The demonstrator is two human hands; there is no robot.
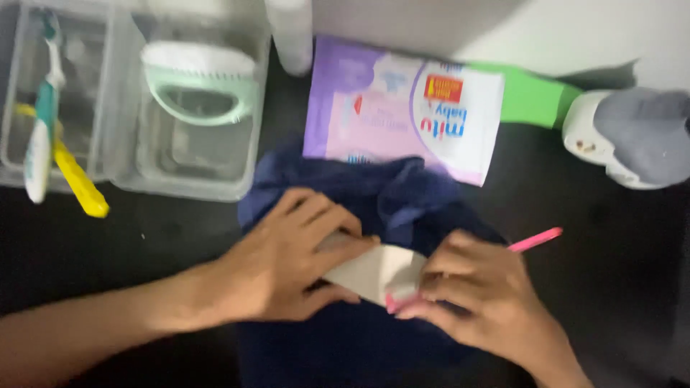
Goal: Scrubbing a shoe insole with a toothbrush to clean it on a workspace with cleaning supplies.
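Dark worktop (625, 273), seen from above. Navy cloth (374, 338), crumpled, at the middle of the near edge. Purple-and-white soft wipes pack (402, 115), flat, at the far edge, touching the cloth's far side. Clear plastic organiser (122, 165), far-left corner. Left hand (287, 262), palm down, fingers curled onto a pale folded piece (377, 273) lying on the cloth. Right hand (478, 298) pinches the piece's right end and grips a slim pink stick (535, 239).
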